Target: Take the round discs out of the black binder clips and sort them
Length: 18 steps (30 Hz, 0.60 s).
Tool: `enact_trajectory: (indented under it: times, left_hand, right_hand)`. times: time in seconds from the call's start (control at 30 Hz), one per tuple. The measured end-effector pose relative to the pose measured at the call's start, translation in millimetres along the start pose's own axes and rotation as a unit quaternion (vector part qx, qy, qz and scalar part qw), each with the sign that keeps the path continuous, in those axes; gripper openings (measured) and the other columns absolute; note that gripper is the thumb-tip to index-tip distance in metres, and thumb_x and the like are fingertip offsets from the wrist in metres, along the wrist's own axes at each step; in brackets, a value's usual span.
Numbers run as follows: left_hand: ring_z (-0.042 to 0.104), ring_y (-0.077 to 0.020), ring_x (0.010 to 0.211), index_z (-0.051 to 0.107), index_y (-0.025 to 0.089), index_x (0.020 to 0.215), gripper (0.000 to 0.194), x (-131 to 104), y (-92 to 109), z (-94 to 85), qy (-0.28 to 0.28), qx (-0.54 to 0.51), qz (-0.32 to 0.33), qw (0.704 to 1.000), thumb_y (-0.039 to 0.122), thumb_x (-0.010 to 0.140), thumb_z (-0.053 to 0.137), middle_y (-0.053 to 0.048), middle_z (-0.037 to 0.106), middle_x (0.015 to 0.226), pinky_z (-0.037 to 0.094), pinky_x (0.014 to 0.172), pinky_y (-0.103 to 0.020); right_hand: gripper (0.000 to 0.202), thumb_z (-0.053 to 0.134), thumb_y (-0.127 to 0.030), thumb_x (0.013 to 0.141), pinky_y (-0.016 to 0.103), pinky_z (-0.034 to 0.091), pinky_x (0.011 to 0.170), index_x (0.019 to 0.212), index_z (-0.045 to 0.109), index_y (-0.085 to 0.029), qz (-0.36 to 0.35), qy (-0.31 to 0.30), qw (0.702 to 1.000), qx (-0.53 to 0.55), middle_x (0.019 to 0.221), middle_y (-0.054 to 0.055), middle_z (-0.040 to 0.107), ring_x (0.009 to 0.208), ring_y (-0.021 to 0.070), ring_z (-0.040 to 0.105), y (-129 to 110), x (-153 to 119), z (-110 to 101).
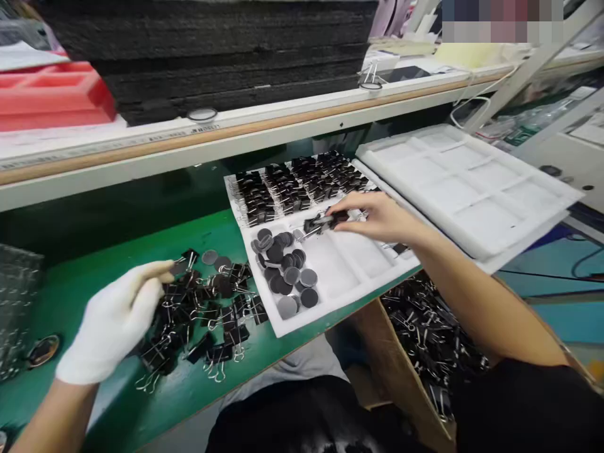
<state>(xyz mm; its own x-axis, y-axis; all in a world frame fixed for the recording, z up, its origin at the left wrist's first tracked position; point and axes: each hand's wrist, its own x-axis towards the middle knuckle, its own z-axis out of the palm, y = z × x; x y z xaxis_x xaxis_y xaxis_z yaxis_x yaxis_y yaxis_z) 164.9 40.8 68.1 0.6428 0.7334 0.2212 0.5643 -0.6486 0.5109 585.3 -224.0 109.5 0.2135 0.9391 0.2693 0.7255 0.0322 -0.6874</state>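
My left hand (116, 318), in a white glove, is over a loose pile of black binder clips (177, 308) on the green table. Its fingertips are closed at the wire handle of one binder clip (190, 257) on the pile's far side. My bare right hand (372, 217) pinches a black binder clip (336, 218) between thumb and fingers, above the white compartment tray (330, 270). Wire handles stick out to the left of this grip. Dark round discs (283, 267) fill the tray's near-left compartment, and rows of binder clips (297, 185) occupy the far ones.
Another white tray (462, 182) lies to the right. A cardboard box (394, 365) of binder clips stands below the table edge. Overhead runs a shelf (283, 126) bearing black foam sheets (226, 56) and a red foam block (56, 94). Clear plastic trays (19, 308) are at far left.
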Motion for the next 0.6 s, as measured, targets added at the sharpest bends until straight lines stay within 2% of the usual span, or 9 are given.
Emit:
enact_trajectory:
  times: [0.1,0.17,0.27,0.4,0.6]
  left_hand:
    - [0.077,-0.025,0.091,0.072,0.034,0.125,0.039,-0.7,-21.1,3.5,0.027,-0.001,-0.011,1.0,0.042,0.096,0.047,0.003,0.08,0.103,0.061,0.085,-0.043]
    - [0.077,-0.0235,0.09,0.071,0.036,0.124,0.036,-1.1,-25.9,5.8,0.04,-0.008,-0.008,0.999,0.042,0.099,0.046,0.003,0.079,0.102,0.061,0.086,-0.043]
    - [0.078,-0.0231,0.09,0.072,0.041,0.121,0.032,-2.9,-24.9,7.7,0.043,-0.018,-0.009,0.999,0.042,0.101,0.047,0.007,0.079,0.102,0.062,0.088,-0.045]
    - [0.079,-0.0236,0.088,0.074,0.043,0.117,0.031,-7.0,-23.2,7.4,0.036,-0.024,-0.018,0.999,0.041,0.099,0.049,0.008,0.08,0.101,0.064,0.089,-0.049]
    - [0.08,-0.0244,0.089,0.077,0.042,0.114,0.03,-10.7,-29.9,8.2,0.039,-0.029,-0.01,0.999,0.041,0.097,0.052,0.008,0.082,0.1,0.065,0.095,-0.053]
  right_hand:
    - [0.033,0.082,-0.057,0.084,0.053,0.052,0.105,0.105,0.085,-0.032,0.004,0.001,0.996,-0.09,0.111,0.009,0.078,0.108,0.0317,0.07,50.3,-8.6,-33.8]
    - [0.036,0.079,-0.061,0.086,0.059,0.047,0.108,0.104,0.086,-0.03,0.039,-0.009,0.986,-0.161,0.124,0.014,0.072,0.123,0.0373,0.063,77.7,-11.0,-39.5]
    - [0.033,0.076,-0.056,0.09,0.065,0.04,0.107,0.107,0.086,-0.031,0.098,-0.029,0.959,-0.266,0.144,0.016,0.058,0.141,0.0459,0.047,103.5,-14.7,-35.5]
    - [0.029,0.072,-0.05,0.094,0.062,0.038,0.105,0.111,0.085,-0.031,0.1,-0.049,0.938,-0.328,0.153,0.016,0.049,0.143,0.0473,0.04,112.9,-18.7,-34.9]
    - [0.03,0.063,-0.044,0.101,0.059,0.038,0.102,0.116,0.083,-0.029,0.073,-0.077,0.909,-0.403,0.147,0.017,0.054,0.135,0.0444,0.044,103.3,-13.6,-38.3]
